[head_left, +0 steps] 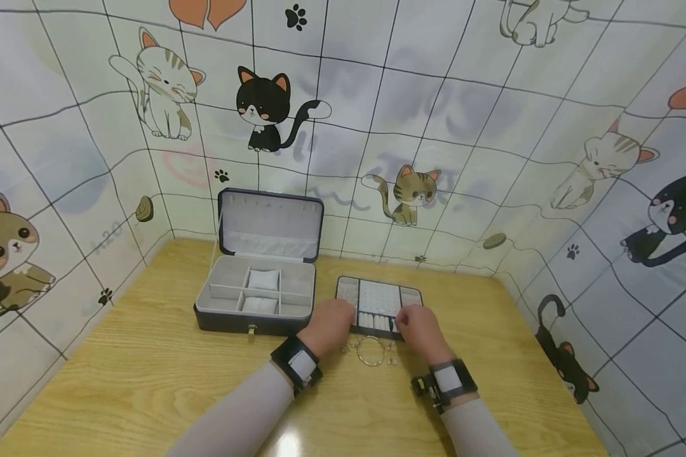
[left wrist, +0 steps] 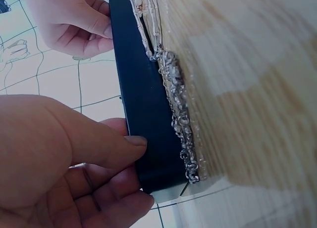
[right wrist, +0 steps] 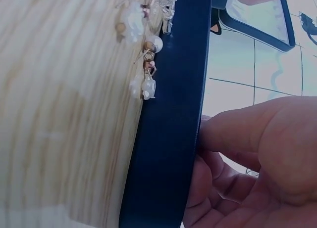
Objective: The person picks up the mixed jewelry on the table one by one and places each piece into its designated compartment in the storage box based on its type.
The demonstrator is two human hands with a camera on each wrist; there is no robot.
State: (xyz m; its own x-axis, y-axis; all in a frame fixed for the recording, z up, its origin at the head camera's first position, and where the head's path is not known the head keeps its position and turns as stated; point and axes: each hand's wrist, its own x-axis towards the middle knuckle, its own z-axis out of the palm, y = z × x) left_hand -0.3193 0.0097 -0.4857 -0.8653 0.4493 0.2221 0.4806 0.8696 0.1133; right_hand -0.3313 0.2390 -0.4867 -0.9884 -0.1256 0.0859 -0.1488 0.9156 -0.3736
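Note:
A dark jewelry tray (head_left: 380, 296) with pale padded ring rolls (head_left: 373, 321) lies on the table, right of the jewelry box. My left hand (head_left: 330, 325) grips its left front corner; in the left wrist view the thumb (left wrist: 109, 144) presses the dark front wall, with the other fingers bent at the end. My right hand (head_left: 422, 329) is at the right front of the tray, thumb and fingers curled together over the rim beside the ring rolls. The tray wall hides its fingertips in the right wrist view, so I cannot tell whether they pinch anything. A bangle (head_left: 371, 351) lies before the tray.
The jewelry box (head_left: 223, 319) stands open at left, lid (head_left: 271, 222) raised, with two pale cushions in its compartments. Small earrings (head_left: 393, 361) and a beaded earring (right wrist: 149, 72) lie in front of the tray, near a silvery chain (left wrist: 181, 114). Cat-printed fabric hangs behind.

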